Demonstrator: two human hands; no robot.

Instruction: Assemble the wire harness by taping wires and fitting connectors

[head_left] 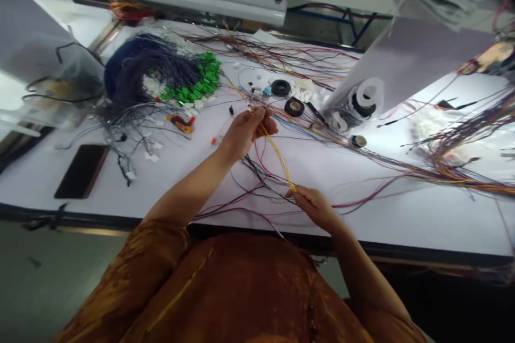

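Several yellow wires [277, 151] stretch between my two hands above the white table. Closed around their upper end is my left hand [249, 127], with the tips just past its fingers too small to make out. My right hand [311, 204] grips the same yellow wires lower down, near the table's front edge. Black, pink and red wires [257, 171] lie loosely below and between the hands. Just beyond my left hand, a long bundle of mixed coloured wires [346, 146] runs off to the right.
Blue wires with green connectors [207, 77] are heaped at the left back. Nearby lie an orange and black cutter [181, 123] and a phone [82, 171]. Black tape rolls [294, 107] and white connectors sit past my hands. A grey pillar [386, 69] and a taped roll stand right.
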